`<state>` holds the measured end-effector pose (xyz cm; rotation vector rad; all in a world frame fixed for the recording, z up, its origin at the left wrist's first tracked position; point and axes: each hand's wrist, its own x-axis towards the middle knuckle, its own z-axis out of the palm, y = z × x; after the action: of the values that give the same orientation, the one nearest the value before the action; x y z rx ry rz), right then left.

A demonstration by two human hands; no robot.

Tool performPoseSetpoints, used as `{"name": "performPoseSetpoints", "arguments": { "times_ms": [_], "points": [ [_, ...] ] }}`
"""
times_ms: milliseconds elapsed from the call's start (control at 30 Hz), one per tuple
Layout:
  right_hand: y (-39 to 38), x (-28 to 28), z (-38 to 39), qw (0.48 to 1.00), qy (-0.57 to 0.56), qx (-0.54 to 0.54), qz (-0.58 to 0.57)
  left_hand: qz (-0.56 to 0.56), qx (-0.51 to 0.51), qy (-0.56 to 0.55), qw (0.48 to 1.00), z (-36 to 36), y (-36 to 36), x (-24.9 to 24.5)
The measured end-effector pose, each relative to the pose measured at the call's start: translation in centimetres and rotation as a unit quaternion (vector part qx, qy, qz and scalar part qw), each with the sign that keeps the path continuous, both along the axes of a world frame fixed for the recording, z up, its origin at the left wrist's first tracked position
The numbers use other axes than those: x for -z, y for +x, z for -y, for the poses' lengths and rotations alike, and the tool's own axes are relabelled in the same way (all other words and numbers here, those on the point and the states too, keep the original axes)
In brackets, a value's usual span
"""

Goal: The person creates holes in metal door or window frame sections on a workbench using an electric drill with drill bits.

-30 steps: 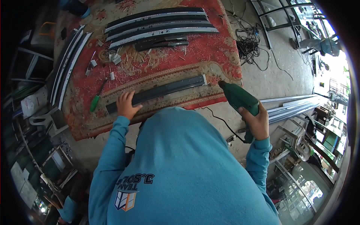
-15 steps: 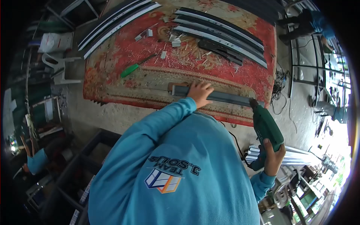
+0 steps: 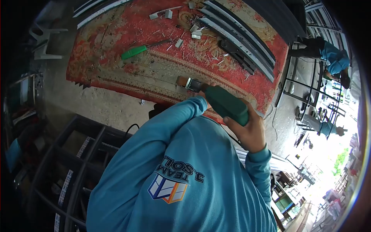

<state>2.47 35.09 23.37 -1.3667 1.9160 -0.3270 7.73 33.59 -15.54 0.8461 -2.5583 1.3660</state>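
My right hand (image 3: 249,129) is wrapped round a green power drill (image 3: 227,105), whose nose points left along the table's near edge. The drill's tip is by the left end of a grey metal profile (image 3: 195,85). A small brown block (image 3: 181,80) sits at that end. Behind the drill, my left hand (image 3: 208,103) is mostly hidden near the profile, and its fingers do not show clearly. Farther back on the table lies a green-handled screwdriver (image 3: 134,52).
A red patterned cloth (image 3: 112,46) covers the table, with shavings and small metal offcuts (image 3: 196,34) on it. Long dark and white profiles (image 3: 241,38) lie at the back right. A compartmented dark bin (image 3: 77,170) stands lower left. Another person (image 3: 334,58) is at the far right.
My right hand has carried the drill from the profile's right end to its left end, across in front of my left hand. The view has shifted and turned somewhat.
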Motion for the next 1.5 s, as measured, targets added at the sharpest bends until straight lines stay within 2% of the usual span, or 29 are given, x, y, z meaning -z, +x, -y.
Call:
{"name": "performPoseSetpoints", "arguments": {
  "times_ms": [33,67,100,167,467,667,1267,1500],
  "points": [
    [0.5,0.5,0.5,1.0,-0.001,-0.02,-0.014,-0.095,0.033,0.272,0.957,0.2,0.6,-1.9],
    [0.9,0.8,0.9,0.999,0.005,-0.026,-0.019,-0.184,0.066,0.519,0.832,0.6,1.1,-3.8],
    [1.2,1.0,1.3,0.999,0.022,-0.039,-0.025,-0.19,0.063,0.523,0.829,1.0,1.3,-5.6],
    [1.6,1.4,1.8,0.997,0.044,-0.053,-0.032,-0.203,0.034,0.576,0.791,1.5,1.7,-8.2],
    [2.8,2.0,2.4,0.997,0.049,-0.052,-0.035,-0.226,0.049,0.578,0.782,1.2,1.0,-6.7],
    [3.4,1.3,2.7,0.994,0.088,-0.048,-0.041,-0.189,0.036,0.584,0.789,1.3,1.0,-7.5],
    [3.8,1.3,2.7,0.993,0.09,-0.048,-0.054,-0.174,0.033,0.627,0.758,2.1,1.6,-8.9],
    [3.6,1.7,2.7,0.994,0.076,-0.056,-0.056,-0.175,0.031,0.62,0.765,1.8,1.4,-8.4]
  ]
}}
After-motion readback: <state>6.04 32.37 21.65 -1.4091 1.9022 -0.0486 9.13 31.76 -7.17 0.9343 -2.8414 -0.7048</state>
